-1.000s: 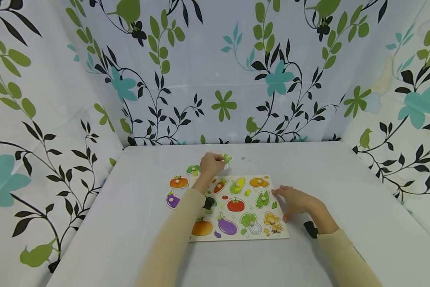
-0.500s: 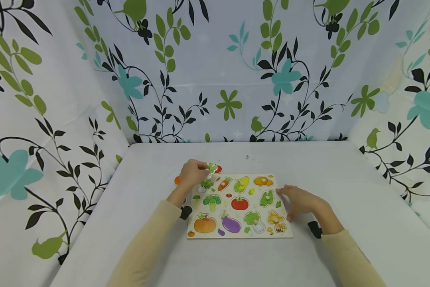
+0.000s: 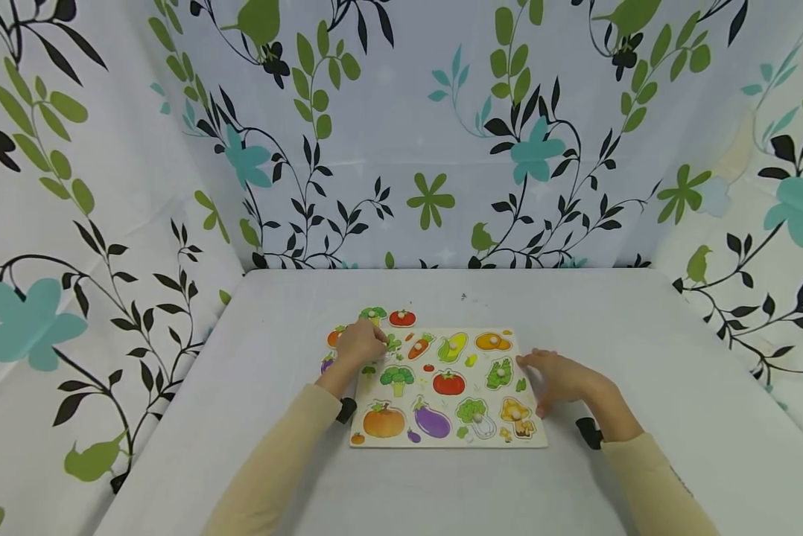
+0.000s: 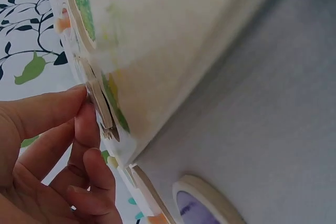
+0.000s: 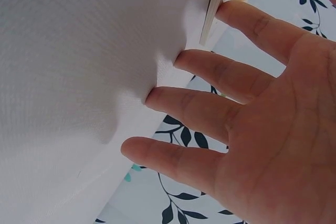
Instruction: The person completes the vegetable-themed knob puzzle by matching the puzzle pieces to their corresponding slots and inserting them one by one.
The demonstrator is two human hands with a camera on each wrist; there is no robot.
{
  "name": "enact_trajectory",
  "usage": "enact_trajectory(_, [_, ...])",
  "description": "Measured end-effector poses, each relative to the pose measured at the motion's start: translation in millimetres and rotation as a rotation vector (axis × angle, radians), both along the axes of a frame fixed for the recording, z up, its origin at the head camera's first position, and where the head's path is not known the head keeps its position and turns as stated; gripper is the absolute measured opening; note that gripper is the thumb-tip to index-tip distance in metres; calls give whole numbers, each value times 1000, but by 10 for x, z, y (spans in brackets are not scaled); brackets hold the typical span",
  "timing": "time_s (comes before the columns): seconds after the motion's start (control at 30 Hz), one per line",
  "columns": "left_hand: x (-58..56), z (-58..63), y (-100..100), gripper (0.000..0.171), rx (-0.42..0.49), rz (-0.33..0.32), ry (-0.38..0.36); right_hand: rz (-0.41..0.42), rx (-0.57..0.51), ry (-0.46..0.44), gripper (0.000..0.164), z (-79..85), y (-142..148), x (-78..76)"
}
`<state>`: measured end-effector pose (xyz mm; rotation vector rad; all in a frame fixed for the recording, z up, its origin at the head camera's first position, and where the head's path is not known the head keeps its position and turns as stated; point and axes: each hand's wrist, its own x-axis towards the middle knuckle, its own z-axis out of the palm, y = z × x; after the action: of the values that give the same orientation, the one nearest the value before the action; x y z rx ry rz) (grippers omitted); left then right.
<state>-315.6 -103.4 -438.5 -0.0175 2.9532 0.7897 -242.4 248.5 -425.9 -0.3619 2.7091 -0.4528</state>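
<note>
A white wooden puzzle board (image 3: pixel 415 439) with vegetable pictures lies flat on the table. At its far left corner my left hand (image 3: pixel 359 345) pinches a knobbed puzzle piece with green leaves (image 3: pixel 393 342), mostly covered by the fingers. In the left wrist view that piece (image 4: pixel 102 103) is against the board's face, slightly tilted; whether it is fully seated I cannot tell. My right hand (image 3: pixel 562 376) is at the board's right edge. One fingertip touches that edge, while the other fingers (image 5: pixel 194 106) stretch out spread on the white cloth.
Loose pieces lie beyond the board's far left corner: a broccoli (image 3: pixel 372 313), a tomato (image 3: pixel 402 318), a pumpkin (image 3: pixel 334 337) and an eggplant (image 3: pixel 326 363). Knobbed pieces such as the corn (image 3: pixel 452 347) sit in the board. A patterned curtain (image 3: pixel 375 149) stands behind.
My left hand has brought the leafy piece from beyond the board back toward me, onto its far left corner. The right hand keeps its place at the right edge.
</note>
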Motion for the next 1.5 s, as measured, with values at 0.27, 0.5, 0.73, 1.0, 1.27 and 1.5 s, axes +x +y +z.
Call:
enact_trajectory(0.27, [1,-42,-80,16,53,-12,-8,7,-1,10,95,-13,-30,18])
enact_trajectory(0.5, [8,-14,-120,10,31,-31,-38,24,1,18,95,-34,-48,24])
enact_trajectory(0.73, [33,-7,-100,15,21,-24,-21,36,12,30,95,-23,-21,24])
enact_trajectory(1.0, [140,142,-245,36,129,-26,-1,19,-6,24,95,-60,9,24])
enact_trajectory(1.27, [346,229,-846,34,304,36,-35,13,-10,20,95,-74,-35,12])
enact_trajectory(1.5, [437,22,-1129,34,330,57,-101,9,7,18,95,-73,-37,2])
